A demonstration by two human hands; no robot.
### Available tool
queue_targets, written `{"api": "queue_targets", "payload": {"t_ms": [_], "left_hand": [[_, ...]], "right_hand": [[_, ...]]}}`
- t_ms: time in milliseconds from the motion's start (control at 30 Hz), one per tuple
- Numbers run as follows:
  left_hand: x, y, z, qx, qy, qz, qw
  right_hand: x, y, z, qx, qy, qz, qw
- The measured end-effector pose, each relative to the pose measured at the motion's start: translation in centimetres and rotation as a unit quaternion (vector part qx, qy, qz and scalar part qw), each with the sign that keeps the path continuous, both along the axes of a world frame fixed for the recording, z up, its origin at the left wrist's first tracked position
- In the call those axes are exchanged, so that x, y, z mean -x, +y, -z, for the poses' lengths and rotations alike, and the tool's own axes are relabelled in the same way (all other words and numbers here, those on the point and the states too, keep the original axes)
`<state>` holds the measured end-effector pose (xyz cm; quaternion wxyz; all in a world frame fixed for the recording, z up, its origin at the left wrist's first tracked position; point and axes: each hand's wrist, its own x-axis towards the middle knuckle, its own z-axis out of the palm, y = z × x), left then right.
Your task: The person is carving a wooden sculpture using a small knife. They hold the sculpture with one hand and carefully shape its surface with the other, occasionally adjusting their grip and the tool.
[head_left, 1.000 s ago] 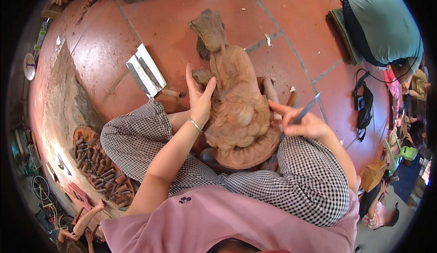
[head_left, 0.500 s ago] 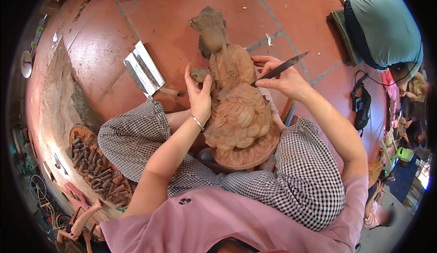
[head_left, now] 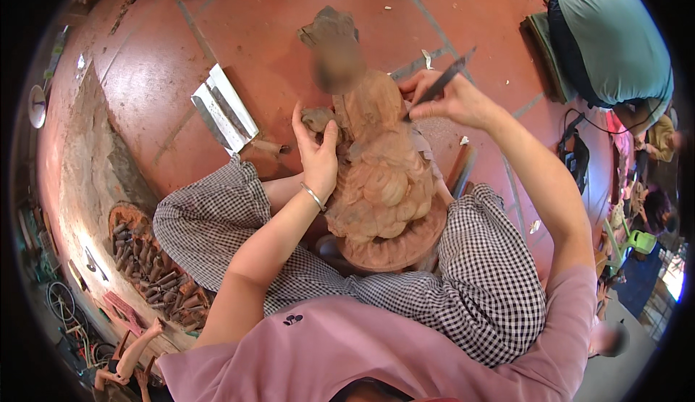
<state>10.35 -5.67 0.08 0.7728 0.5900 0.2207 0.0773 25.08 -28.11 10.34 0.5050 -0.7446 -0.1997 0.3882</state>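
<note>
A carved reddish-brown wooden statue (head_left: 384, 178) on a round base stands between my crossed legs, its top leaning away from me. My left hand (head_left: 318, 157) is wrapped round a knob-like part jutting from the statue's left side, thumb on one side and fingers on the other. A thin dark blade like a carving knife (head_left: 447, 75) is pinched in my right hand (head_left: 460, 102). Its lower end is at the statue's upper right side; the fingers partly hide whether it touches. The other end points up and to the right, smeared by motion.
On the tiled floor lie a white-and-grey folded piece (head_left: 226, 109) and a short wooden handle (head_left: 269, 146). At left, a long log (head_left: 94, 178) has a hollow full of chisel-like tools (head_left: 156, 272). A person in a grey-green top (head_left: 615, 44) sits at upper right.
My right hand has shifted slightly up and right, and the blade is tilted more steeply. My right elbow has moved outward. The left hand keeps its hold on the statue.
</note>
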Motion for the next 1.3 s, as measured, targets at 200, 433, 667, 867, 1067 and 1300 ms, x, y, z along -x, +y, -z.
{"api": "queue_targets", "payload": {"t_ms": [200,433,667,867,1067,1300], "left_hand": [[0.1,0.0,-0.9,0.02,0.01,-0.004,1.0],[0.1,0.0,-0.5,0.017,-0.002,-0.002,1.0],[0.1,0.1,-0.5,0.019,-0.003,0.002,1.0],[-0.1,0.1,-0.4,0.02,-0.001,-0.005,1.0],[0.1,0.0,-0.4,0.031,-0.005,-0.004,0.999],[0.1,0.1,-0.2,0.024,-0.004,-0.004,1.0]], "right_hand": [[0.7,-0.6,0.6,-0.024,-0.038,-0.008,0.999],[-0.6,-0.1,0.3,-0.029,0.07,0.069,0.995],[-1.0,0.0,1.1,-0.025,0.046,0.051,0.997],[1.1,-0.3,0.6,-0.026,-0.01,0.027,0.999],[0.0,0.0,0.8,-0.044,0.043,0.074,0.995],[0.2,0.3,1.2,-0.059,0.011,0.118,0.991]]}}
